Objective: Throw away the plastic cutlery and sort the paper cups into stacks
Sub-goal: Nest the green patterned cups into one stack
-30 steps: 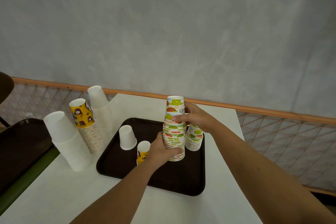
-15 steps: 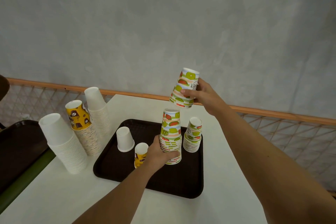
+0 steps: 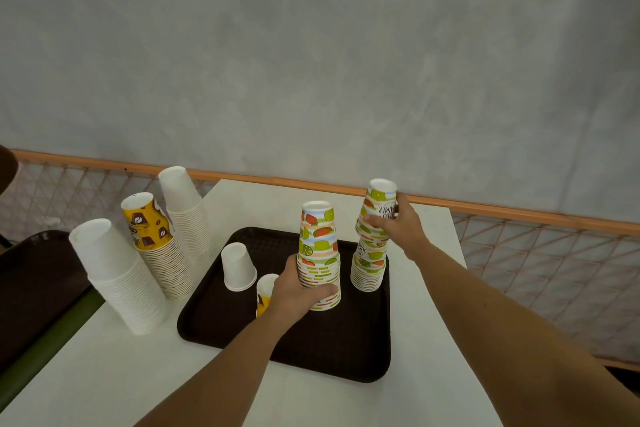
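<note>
Right hand [image 3: 398, 229] lowered gripped cups [image 3: 379, 208] onto short stack [image 3: 369, 270] — left hand [image 3: 298, 291] grips tall stack [image 3: 318, 246].

I count two brown trays: the near tray [image 3: 284, 340] on the white table [image 3: 104, 374] and a second tray [image 3: 31, 288] at nine o'clock.

Fruit-print cups come in three groups. Two stand on the near tray: the tall fruit-print stack [image 3: 318, 243], gripped by my left hand [image 3: 298, 291], and the short fruit-print stack [image 3: 369, 274] at three o'clock of it. The third is a small fruit-print bunch [image 3: 379, 198] in my right hand [image 3: 398, 229].

Off the tray at ten o'clock stand three more stacks: a front white stack [image 3: 114, 274], a back white stack [image 3: 185, 211] and one yellow coffee-print stack [image 3: 152, 236].

Two loose cups sit upside down on the near tray: a single white cup [image 3: 237, 265] and a single yellow cup [image 3: 266, 288], which is partly hidden.
</note>
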Demonstrator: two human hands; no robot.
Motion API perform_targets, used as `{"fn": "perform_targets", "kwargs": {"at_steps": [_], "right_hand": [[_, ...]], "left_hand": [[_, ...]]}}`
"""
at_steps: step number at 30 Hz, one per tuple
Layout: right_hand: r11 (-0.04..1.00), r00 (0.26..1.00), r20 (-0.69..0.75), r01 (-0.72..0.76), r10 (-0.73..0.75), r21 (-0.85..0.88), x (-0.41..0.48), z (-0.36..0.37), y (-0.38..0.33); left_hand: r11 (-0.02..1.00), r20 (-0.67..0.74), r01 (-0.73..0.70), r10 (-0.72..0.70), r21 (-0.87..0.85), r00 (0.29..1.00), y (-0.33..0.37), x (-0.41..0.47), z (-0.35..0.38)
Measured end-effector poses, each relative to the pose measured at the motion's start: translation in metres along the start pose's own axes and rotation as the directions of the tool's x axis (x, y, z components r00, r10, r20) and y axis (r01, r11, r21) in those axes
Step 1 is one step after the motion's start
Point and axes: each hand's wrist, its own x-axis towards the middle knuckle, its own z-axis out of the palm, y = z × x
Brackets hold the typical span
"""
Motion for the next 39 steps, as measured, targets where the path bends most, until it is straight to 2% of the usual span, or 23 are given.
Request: {"fn": "perform_targets", "kwargs": {"at_steps": [11,18,23,26,34,39], "right_hand": [[0.995,0.996,0.044,-0.076,0.079,-0.066,-0.008,0.007,0.024],[0.995,0.997,-0.007,0.077,-0.077,-0.056,-0.009,0.000,-0.008],[0.986,0.983,0.097,0.160,-0.156,-0.039,-0.018,0.002,-0.038],[0.986,0.965,0.210,0.164,-0.157,-0.016,-0.028,0.006,-0.047],[0.991,0.903,0.428,0.081,-0.029,-0.103,-0.045,0.022,-0.046],[0.992,0.882,0.471,0.063,-0.004,-0.110,-0.052,0.027,-0.041]], "left_hand": [[1.000,-0.008,-0.007,0.007,0.012,1.000,0.003,-0.002,-0.001],[1.000,0.007,-0.014,0.014,0.028,1.000,0.005,-0.003,0.001],[1.000,0.026,-0.020,0.020,0.021,0.999,0.008,-0.004,0.002],[1.000,0.039,-0.019,0.019,0.009,0.999,0.010,-0.005,0.003],[0.999,0.045,-0.031,0.031,0.011,0.999,0.014,-0.009,0.004],[0.999,0.044,-0.043,0.042,0.029,0.998,0.015,-0.011,0.005]]}}
